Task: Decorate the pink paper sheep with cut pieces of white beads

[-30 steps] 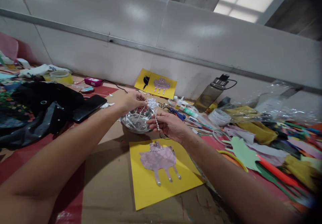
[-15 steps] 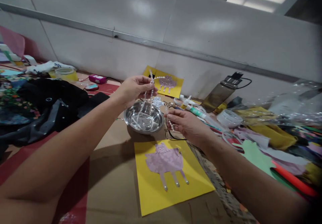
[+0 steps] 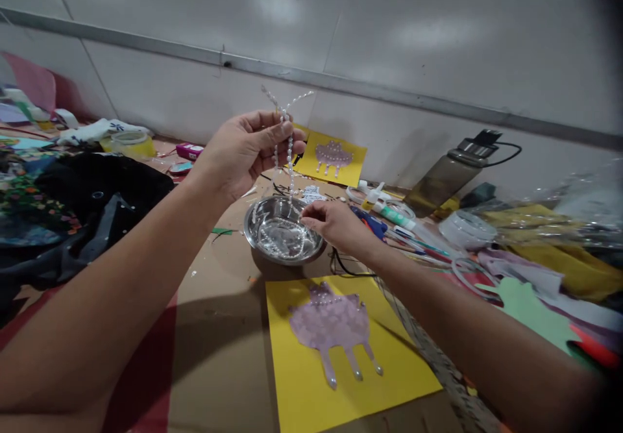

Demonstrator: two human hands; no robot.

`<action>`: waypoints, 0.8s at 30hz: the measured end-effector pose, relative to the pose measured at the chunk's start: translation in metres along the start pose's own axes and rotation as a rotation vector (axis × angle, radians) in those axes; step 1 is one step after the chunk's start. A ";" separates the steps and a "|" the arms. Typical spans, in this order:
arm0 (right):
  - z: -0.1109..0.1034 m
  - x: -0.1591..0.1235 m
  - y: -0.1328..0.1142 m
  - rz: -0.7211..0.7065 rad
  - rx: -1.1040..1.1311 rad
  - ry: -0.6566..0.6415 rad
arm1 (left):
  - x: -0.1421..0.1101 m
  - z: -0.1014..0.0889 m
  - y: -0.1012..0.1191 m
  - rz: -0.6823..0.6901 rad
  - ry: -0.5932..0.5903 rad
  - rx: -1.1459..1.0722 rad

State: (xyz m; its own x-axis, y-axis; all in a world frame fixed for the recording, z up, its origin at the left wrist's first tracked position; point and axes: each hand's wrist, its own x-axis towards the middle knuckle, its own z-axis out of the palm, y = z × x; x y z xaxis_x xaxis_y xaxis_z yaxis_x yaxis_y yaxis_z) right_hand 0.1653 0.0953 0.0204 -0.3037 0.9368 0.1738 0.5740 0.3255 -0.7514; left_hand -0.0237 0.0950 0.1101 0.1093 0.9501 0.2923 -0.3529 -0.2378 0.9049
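My left hand (image 3: 253,144) is raised above the metal bowl, thumb and fingers pinched on strings of pearl beads (image 3: 291,154). Two short bead ends stick up over the fingers, and the strands hang down to the bowl. More clear and pearly beads lie inside the shiny bowl (image 3: 249,235). At the bowl's right rim is my right hand (image 3: 333,225), its thumb and fingertips pressed together; whatever they hold is too small to make out. Closer to me lies a yellow sheet (image 3: 302,407) bearing a lilac cut-out shape (image 3: 331,322) with pearls along its top and on its drip ends.
A second yellow sheet (image 3: 357,173) with a similar beaded shape leans at the wall. To the right stand a tilted water bottle (image 3: 435,180), a tape roll (image 3: 467,228), glue tubes and fabric scraps. Dark cloth (image 3: 111,180) is heaped at left.
My left hand has risen with the bead strings. My right hand has moved left to the bowl's rim, and the short bead strand it held no longer shows there.
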 end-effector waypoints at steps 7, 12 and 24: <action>0.007 0.010 -0.005 -0.020 -0.130 -0.089 | -0.003 0.003 0.003 -0.007 0.039 0.027; 0.013 0.020 -0.005 -0.020 -0.173 -0.119 | -0.004 0.003 0.002 -0.010 0.039 0.025; 0.036 0.014 -0.020 -0.118 -0.382 -0.504 | -0.003 0.003 0.000 -0.017 -0.004 0.049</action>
State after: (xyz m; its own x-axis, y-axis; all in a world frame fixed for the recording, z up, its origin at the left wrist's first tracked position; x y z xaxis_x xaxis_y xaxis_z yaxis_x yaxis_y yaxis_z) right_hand 0.1227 0.0972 0.0151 -0.6481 0.7467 -0.1494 0.7172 0.5326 -0.4493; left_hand -0.0209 0.0912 0.1098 0.1181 0.9532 0.2782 -0.3049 -0.2318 0.9237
